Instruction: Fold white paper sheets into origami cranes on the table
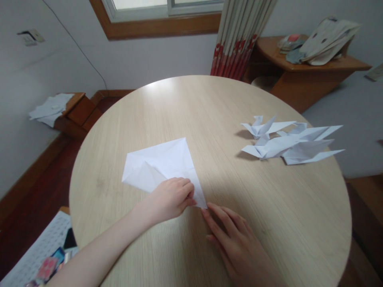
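Note:
A white sheet of paper point(169, 157), partly folded with a raised crease on its left side, lies on the round wooden table point(194, 105). My left hand point(176, 195) rests over its near edge, fingers curled and gripping the paper there; the fingertips are partly hidden. At the paper's near right corner is my right hand point(230, 235), palm down. Its fingers are stretched out, and the fingertips touch that corner. Several folded white paper birds point(287, 141) lie close together on the right side of the table, apart from both hands.
A wooden stand with papers point(52, 109) is beyond the table's left edge. Small items lie on a white patterned surface point(44, 243) at lower left. A wooden corner desk point(317, 63) holds a pale bag point(326, 42). A curtain point(236, 40) hangs beside the window.

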Action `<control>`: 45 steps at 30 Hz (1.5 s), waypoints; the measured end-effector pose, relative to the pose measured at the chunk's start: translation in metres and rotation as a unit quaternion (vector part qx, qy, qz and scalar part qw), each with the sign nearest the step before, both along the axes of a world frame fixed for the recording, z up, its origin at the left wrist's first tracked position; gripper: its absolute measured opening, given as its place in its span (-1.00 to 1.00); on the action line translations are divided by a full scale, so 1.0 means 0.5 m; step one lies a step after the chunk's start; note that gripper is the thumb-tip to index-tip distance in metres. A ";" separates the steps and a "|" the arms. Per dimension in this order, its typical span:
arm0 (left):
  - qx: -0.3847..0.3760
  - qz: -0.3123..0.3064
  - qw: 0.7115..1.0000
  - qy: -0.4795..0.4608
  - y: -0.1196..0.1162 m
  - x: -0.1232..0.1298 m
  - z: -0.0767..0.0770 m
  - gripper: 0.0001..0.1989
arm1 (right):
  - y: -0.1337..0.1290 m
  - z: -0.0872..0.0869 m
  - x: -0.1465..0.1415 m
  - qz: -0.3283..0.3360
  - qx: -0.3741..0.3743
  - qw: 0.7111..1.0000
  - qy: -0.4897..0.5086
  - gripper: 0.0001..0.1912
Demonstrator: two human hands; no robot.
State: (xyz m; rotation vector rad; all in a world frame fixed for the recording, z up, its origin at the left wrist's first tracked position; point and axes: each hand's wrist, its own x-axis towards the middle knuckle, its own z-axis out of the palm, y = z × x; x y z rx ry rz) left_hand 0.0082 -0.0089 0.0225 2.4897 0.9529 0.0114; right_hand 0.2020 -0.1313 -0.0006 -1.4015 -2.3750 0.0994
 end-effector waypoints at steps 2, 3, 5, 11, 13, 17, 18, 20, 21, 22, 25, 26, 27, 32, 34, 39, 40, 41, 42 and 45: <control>-0.004 0.002 1.000 0.001 0.000 0.001 0.002 -0.88 | 0.001 0.000 0.000 -0.005 0.008 1.000 0.004 -0.59; -0.007 0.002 1.000 0.002 0.000 0.001 0.003 -0.87 | 0.001 0.001 0.000 -0.006 0.011 1.000 0.006 -0.60; -0.010 0.005 1.000 0.004 0.001 0.001 0.005 -0.87 | 0.002 0.002 0.002 -0.005 0.010 1.000 0.010 -0.61; -0.011 0.004 1.000 -0.003 0.002 0.001 0.003 -0.86 | 0.002 0.004 0.004 -0.005 0.005 1.000 0.012 -0.61; -0.009 0.004 1.000 -0.001 0.002 0.002 0.001 -0.86 | 0.003 0.003 0.004 -0.003 0.004 1.000 0.014 -0.62; -0.012 0.003 1.000 0.007 0.002 0.003 0.008 -0.88 | 0.007 0.001 0.009 0.007 -0.007 1.000 0.028 -0.62; -0.015 0.002 1.000 0.009 0.001 0.002 0.012 -0.89 | 0.008 0.002 0.011 0.010 -0.012 0.999 0.029 -0.62; -0.026 0.000 1.000 0.008 0.001 -0.002 0.020 -0.92 | 0.010 0.003 0.014 0.015 -0.022 0.999 0.023 -0.62; -0.031 0.000 1.000 0.005 0.000 -0.005 0.024 -0.94 | 0.011 0.004 0.015 0.018 -0.026 0.999 0.017 -0.62; -0.035 -0.001 0.999 0.001 0.000 -0.009 0.027 -0.96 | 0.012 0.006 0.015 0.023 -0.031 0.999 0.009 -0.61; -0.032 -0.016 0.999 -0.012 0.002 -0.019 0.031 -0.96 | 0.015 0.014 0.015 0.036 -0.038 0.999 -0.009 -0.61; -0.027 -0.026 0.999 -0.017 0.003 -0.022 0.031 -0.93 | 0.017 0.019 0.015 0.040 -0.040 0.998 -0.011 -0.61; -0.020 -0.037 0.999 -0.021 0.004 -0.024 0.030 -0.91 | 0.019 0.024 0.016 0.046 -0.044 0.998 -0.012 -0.61; 0.060 -0.088 0.994 -0.018 0.006 -0.024 0.025 -0.87 | 0.047 0.052 0.031 0.067 -0.066 0.996 0.006 -0.65; 0.098 -0.106 0.989 -0.019 0.005 -0.022 0.022 -0.86 | 0.070 0.054 0.039 0.076 -0.058 0.995 0.011 -0.65; 0.171 -0.155 0.973 -0.021 0.006 -0.019 0.010 -0.85 | 0.144 0.023 0.042 0.132 -0.008 0.991 0.006 -0.59; 0.182 -0.164 0.969 -0.021 0.006 -0.018 0.008 -0.86 | 0.159 0.014 0.040 0.148 -0.008 0.989 0.004 -0.57; 0.193 -0.170 0.966 -0.020 0.006 -0.017 0.007 -0.87 | 0.173 0.006 0.038 0.159 -0.012 0.987 0.003 -0.55; 0.203 -0.175 0.963 -0.018 0.005 -0.016 0.006 -0.88 | 0.186 -0.002 0.036 0.165 -0.017 0.986 -0.002 -0.52; 0.227 -0.173 0.958 0.003 -0.002 -0.012 0.009 -0.91 | 0.216 -0.018 0.035 0.186 -0.025 0.982 -0.022 -0.41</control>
